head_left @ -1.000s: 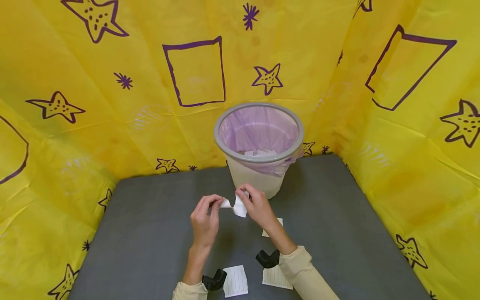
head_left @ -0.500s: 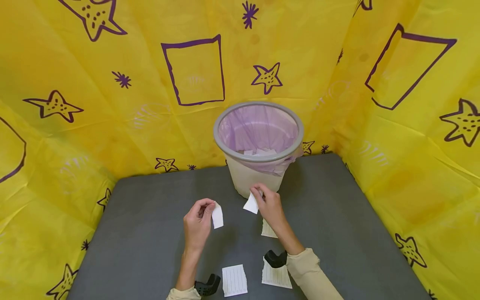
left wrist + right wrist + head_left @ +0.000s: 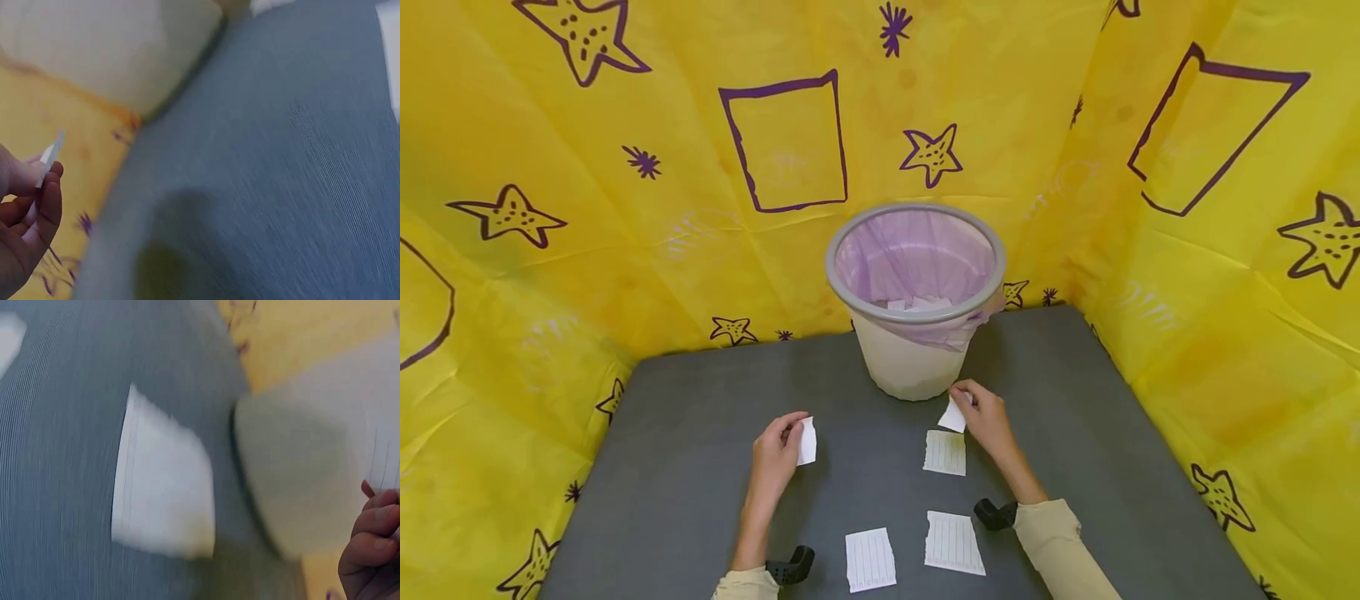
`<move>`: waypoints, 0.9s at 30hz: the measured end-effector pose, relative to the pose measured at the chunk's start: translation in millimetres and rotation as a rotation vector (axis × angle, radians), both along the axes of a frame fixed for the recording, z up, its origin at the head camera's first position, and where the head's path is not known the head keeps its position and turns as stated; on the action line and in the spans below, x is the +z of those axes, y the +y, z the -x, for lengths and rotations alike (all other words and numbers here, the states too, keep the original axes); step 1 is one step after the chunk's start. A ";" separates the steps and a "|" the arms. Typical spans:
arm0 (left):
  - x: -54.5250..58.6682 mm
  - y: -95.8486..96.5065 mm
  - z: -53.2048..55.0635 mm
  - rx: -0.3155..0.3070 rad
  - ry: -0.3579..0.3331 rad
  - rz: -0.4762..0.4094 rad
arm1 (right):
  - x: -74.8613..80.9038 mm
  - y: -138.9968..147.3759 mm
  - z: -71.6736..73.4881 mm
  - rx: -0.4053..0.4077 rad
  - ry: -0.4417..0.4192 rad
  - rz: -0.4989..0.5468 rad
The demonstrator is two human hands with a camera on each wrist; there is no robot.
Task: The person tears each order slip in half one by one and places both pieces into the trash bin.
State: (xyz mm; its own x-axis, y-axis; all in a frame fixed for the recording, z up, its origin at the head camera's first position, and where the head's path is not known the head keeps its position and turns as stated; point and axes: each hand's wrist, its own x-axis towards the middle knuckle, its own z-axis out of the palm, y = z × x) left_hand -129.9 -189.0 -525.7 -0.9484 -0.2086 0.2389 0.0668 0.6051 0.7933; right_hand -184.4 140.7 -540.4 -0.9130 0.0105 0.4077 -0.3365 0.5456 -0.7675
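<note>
My left hand (image 3: 777, 454) pinches a small torn piece of white paper (image 3: 807, 442) between thumb and fingers, held over the left part of the table. In the left wrist view that paper (image 3: 51, 159) shows nearly edge-on. Another torn piece of paper (image 3: 953, 415) is pinched in my right hand (image 3: 987, 417), in front of the bin's base. Lined paper (image 3: 382, 456) rises from the right fingertips in the right wrist view. Just below that hand lies a lined scrap (image 3: 945, 452) on the grey table. Two larger lined pieces, a left one (image 3: 870, 559) and a right one (image 3: 955, 542), lie nearer me.
A pale waste bin (image 3: 910, 358) with a grey rim and purple liner (image 3: 917, 250) stands at the back of the grey table (image 3: 700, 467). Several white paper scraps (image 3: 925, 305) are inside it. Yellow patterned cloth (image 3: 685, 167) walls the back and sides.
The paper stretched between both hands has torn in two. My hands have drawn apart, the left one going left and slightly down, the right one right, each keeping a piece.
</note>
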 end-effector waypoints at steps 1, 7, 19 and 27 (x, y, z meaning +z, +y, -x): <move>-6.4 -5.2 -0.1 0.020 -0.033 0.013 | -5.7 8.0 2.1 -0.023 -0.016 -0.004; -21.4 -18.1 0.5 0.041 -0.117 0.037 | -24.0 41.1 9.0 -0.083 -0.096 -0.011; 27.5 -30.9 48.7 0.060 -0.126 -0.047 | 36.1 71.0 39.9 -0.010 -0.338 0.209; 54.7 -33.3 68.3 0.052 -0.150 -0.083 | 76.9 89.8 48.0 0.020 -0.403 0.210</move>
